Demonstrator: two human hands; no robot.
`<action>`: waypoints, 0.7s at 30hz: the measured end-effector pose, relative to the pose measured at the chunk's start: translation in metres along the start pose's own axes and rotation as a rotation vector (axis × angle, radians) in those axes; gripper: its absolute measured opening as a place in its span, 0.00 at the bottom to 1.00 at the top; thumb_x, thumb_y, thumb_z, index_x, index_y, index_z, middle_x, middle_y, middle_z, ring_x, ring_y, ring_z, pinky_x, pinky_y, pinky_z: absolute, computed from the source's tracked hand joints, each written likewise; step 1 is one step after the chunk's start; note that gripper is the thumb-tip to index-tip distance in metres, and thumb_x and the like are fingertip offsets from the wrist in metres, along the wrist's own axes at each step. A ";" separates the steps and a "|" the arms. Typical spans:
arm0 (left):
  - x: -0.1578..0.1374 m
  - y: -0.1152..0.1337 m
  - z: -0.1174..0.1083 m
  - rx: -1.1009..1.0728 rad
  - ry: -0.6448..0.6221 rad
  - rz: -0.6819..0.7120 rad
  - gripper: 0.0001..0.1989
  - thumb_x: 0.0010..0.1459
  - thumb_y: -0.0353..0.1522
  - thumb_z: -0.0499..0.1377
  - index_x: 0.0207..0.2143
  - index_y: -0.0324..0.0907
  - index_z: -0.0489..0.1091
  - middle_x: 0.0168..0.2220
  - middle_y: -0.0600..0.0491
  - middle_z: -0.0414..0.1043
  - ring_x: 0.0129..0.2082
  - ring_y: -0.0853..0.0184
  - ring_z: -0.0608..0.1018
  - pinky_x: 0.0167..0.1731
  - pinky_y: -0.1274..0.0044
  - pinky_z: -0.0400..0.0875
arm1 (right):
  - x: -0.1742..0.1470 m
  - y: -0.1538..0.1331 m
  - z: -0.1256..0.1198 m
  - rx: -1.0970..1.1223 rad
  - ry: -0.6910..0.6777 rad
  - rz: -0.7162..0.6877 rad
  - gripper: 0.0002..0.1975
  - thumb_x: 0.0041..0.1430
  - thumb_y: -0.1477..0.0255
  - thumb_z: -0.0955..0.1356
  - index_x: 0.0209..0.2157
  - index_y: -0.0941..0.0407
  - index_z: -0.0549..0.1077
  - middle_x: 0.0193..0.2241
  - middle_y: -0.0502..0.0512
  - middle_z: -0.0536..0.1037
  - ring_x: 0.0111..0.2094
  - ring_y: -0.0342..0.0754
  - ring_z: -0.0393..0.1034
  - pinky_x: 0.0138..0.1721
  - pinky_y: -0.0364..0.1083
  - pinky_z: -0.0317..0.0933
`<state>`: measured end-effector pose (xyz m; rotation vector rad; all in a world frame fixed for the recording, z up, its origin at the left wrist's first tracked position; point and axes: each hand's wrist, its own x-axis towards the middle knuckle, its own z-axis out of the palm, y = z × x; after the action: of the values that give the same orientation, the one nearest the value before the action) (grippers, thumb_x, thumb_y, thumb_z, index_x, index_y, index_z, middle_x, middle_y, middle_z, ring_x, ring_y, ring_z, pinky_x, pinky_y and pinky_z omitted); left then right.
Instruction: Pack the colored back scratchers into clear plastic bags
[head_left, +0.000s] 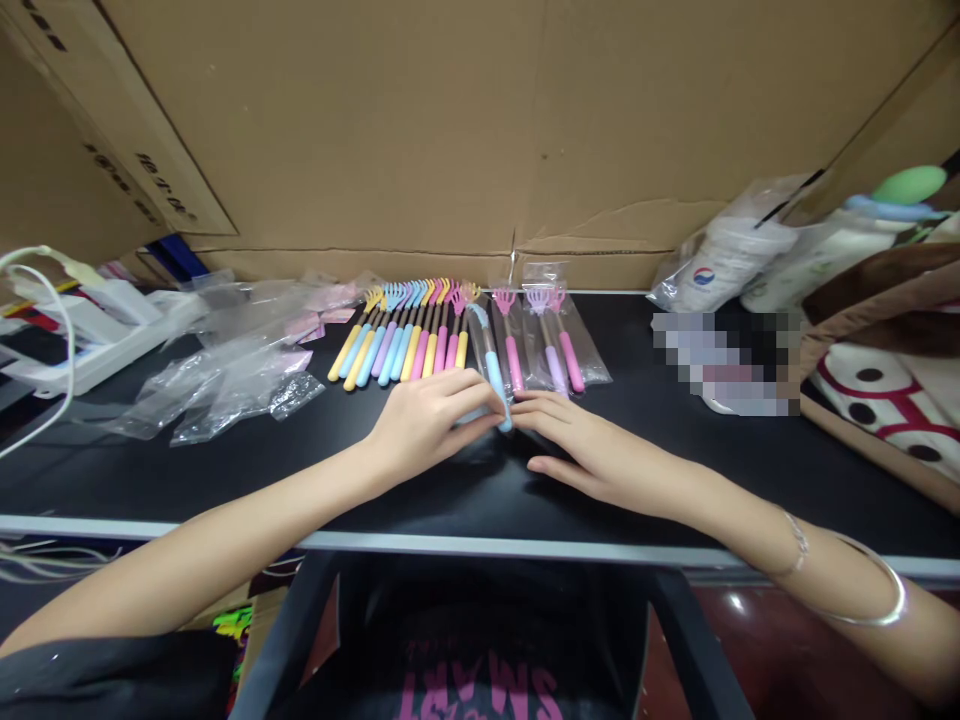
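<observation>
My left hand [442, 415] pinches the lower end of a light-blue back scratcher [493, 372] that lies in a clear plastic sleeve. My right hand [577, 440] is beside that end, fingers stretched out and apart, its fingertips at or very near the sleeve's edge. Just beyond, bagged back scratchers with a pink handle [514, 362], a purple handle [556, 370] and another pink handle [571, 362] lie side by side. Left of them runs a row of loose back scratchers [409, 340] in yellow, blue, purple and pink, claw heads pointing away from me.
Empty clear sleeves [225, 350] lie in a heap on the left, near a white power strip [112, 335] with cables. Cardboard [375, 130] walls the back of the black table [420, 505]. At right stand a bagged cup [724, 260], a bottle [832, 255] and a patterned bag [892, 400].
</observation>
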<state>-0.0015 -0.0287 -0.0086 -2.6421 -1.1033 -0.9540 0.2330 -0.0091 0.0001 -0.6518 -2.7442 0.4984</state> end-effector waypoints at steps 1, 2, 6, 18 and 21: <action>0.001 0.001 0.001 -0.053 0.006 -0.006 0.10 0.66 0.35 0.54 0.35 0.41 0.71 0.35 0.55 0.76 0.36 0.72 0.77 0.34 0.81 0.69 | 0.001 0.000 0.002 0.012 -0.011 -0.001 0.18 0.66 0.66 0.62 0.54 0.59 0.68 0.56 0.66 0.69 0.60 0.54 0.61 0.59 0.57 0.60; 0.001 0.002 0.002 -0.094 0.011 -0.002 0.09 0.66 0.34 0.54 0.36 0.41 0.71 0.36 0.54 0.76 0.37 0.72 0.77 0.36 0.81 0.70 | 0.002 0.000 0.004 0.016 -0.022 -0.005 0.19 0.66 0.66 0.63 0.54 0.59 0.68 0.56 0.66 0.69 0.60 0.54 0.60 0.59 0.57 0.59; 0.002 0.004 0.006 -0.156 -0.022 0.044 0.09 0.66 0.33 0.54 0.38 0.40 0.72 0.39 0.52 0.76 0.40 0.70 0.77 0.40 0.78 0.72 | 0.004 0.000 0.009 -0.007 -0.072 -0.033 0.19 0.65 0.66 0.64 0.55 0.58 0.69 0.57 0.63 0.69 0.64 0.55 0.54 0.62 0.59 0.56; -0.002 0.004 0.015 -0.047 -0.178 0.125 0.10 0.66 0.34 0.53 0.47 0.42 0.70 0.45 0.52 0.76 0.43 0.68 0.76 0.39 0.78 0.72 | -0.003 0.004 -0.010 -0.093 0.045 -0.061 0.11 0.66 0.72 0.61 0.38 0.56 0.75 0.38 0.58 0.78 0.42 0.49 0.72 0.44 0.49 0.67; -0.003 0.003 0.013 -0.067 -0.203 0.100 0.11 0.64 0.35 0.55 0.48 0.42 0.68 0.45 0.52 0.75 0.44 0.68 0.76 0.39 0.78 0.72 | -0.002 0.004 -0.010 -0.098 0.071 -0.040 0.09 0.66 0.73 0.61 0.37 0.56 0.74 0.34 0.56 0.77 0.37 0.47 0.73 0.39 0.47 0.67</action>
<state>0.0055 -0.0286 -0.0200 -2.8700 -0.9806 -0.7303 0.2402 -0.0042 0.0075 -0.6235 -2.7228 0.3268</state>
